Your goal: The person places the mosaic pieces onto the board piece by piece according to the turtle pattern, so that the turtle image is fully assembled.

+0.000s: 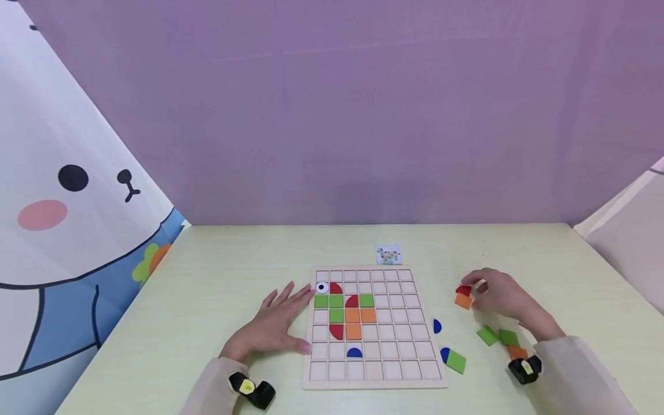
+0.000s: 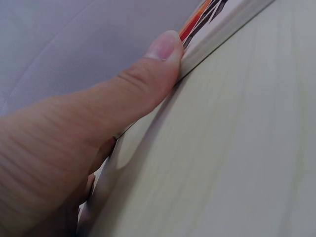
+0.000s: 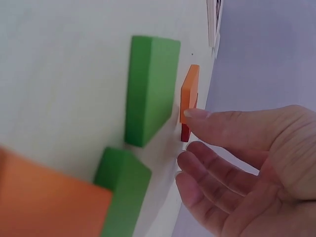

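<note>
My left hand (image 1: pixel 272 327) lies with spread fingers along the left side of the wooden grid board (image 1: pixel 373 384); in the left wrist view its thumb (image 2: pixel 143 81) presses on the board's edge. Off to the right, my right hand (image 1: pixel 500 295) pinches a red quarter-circle piece (image 1: pixel 463 289) beside an orange square piece (image 1: pixel 463 301). In the right wrist view the thumb (image 3: pixel 232 127) covers part of both, and the index fingertip is hidden. On the board are an eye piece (image 1: pixel 321 287) and several green, red and orange pieces, plus a blue half-circle piece (image 1: pixel 355 353).
Between board and right arm lie two blue pieces, one (image 1: pixel 437 326) alone and one touching a green square (image 1: pixel 456 362). Two more green squares (image 1: pixel 487 335) and an orange piece (image 1: pixel 517 353) lie near the right wrist. A pattern card (image 1: pixel 389 254) sits behind the board.
</note>
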Demonstrator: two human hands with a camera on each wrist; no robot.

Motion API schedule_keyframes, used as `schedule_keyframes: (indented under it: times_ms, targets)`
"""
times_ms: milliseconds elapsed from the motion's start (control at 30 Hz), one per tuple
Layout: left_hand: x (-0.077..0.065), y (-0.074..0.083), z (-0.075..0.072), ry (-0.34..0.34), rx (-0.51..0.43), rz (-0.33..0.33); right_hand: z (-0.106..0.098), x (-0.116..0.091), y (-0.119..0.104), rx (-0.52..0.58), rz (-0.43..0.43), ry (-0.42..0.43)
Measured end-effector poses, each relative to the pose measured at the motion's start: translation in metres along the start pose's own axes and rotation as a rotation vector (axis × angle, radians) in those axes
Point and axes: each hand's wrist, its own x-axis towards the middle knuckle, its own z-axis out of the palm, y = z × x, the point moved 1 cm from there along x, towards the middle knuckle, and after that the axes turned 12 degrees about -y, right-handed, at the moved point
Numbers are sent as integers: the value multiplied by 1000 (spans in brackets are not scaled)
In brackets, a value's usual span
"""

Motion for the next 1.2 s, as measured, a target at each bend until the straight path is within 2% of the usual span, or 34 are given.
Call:
schedule_keyframes:
  times_ms: [200, 433, 567, 1033, 1200]
  targets:
    - [1, 0, 0, -3, -1, 0, -1, -1, 1, -7, -4, -7]
    - [3, -3, 0, -2, 12, -11, 1, -10, 0, -5, 64, -51]
    - [3, -4, 1, -4, 16, -14, 6, -18, -1, -25, 73, -72]
    - [2, -4, 1, -1, 5, -11, 17, -39, 2, -25, 62, -136]
    - [3, -4, 1, -2, 18, 9, 21, -41, 4, -12, 64, -122]
